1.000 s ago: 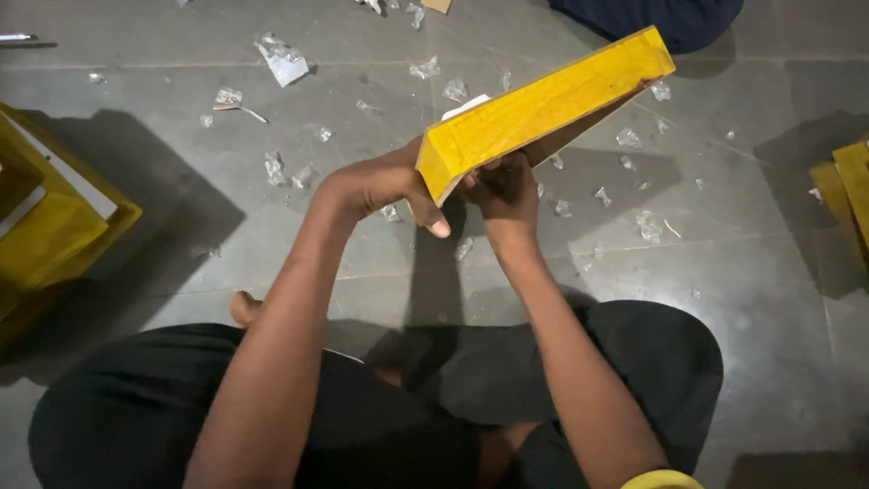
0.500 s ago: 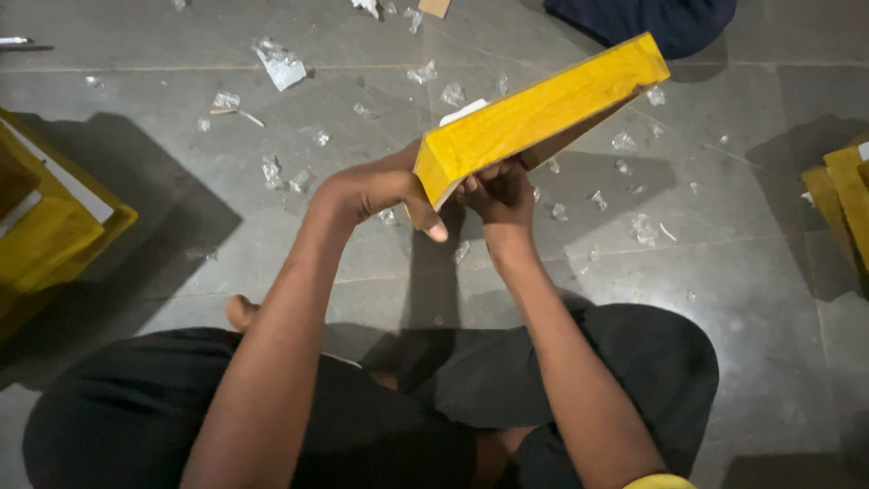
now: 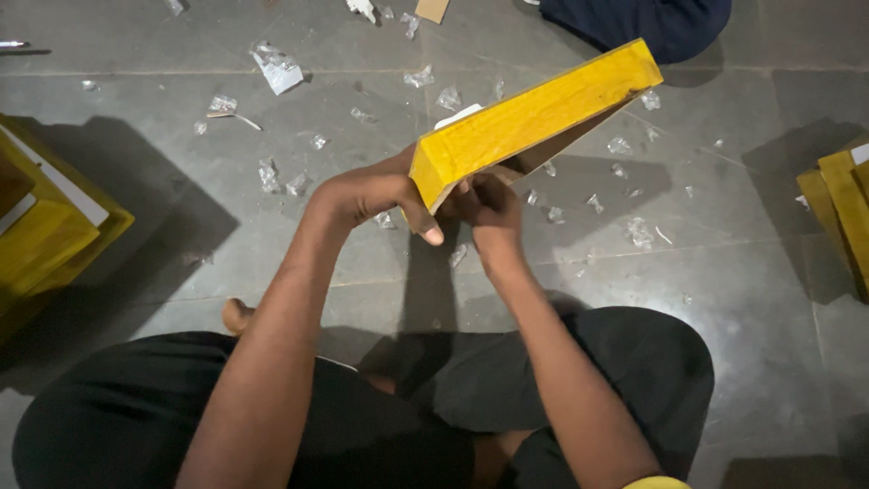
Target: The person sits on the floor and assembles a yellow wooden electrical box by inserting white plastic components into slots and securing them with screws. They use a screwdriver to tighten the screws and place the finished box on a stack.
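Note:
A long flat yellow box [image 3: 534, 118] is held in the air over the grey floor, its far end tilted up to the right. My left hand [image 3: 371, 195] grips its near left end, thumb pointing down at the corner. At the near underside edge my right hand [image 3: 489, 208] has its fingers curled against the box. A white piece shows just behind the box's top edge. I sit cross-legged in black clothing.
Several scraps of clear wrap [image 3: 276, 68] lie scattered on the grey tiled floor [image 3: 724, 263]. Stacked yellow boxes [image 3: 45, 226] sit at the left edge, and more yellow boxes [image 3: 842, 199] at the right edge. A dark blue cloth [image 3: 652, 23] lies at the top right.
The box and both hands have kept nearly the same pose; the box has shifted very slightly up and to the left in view.

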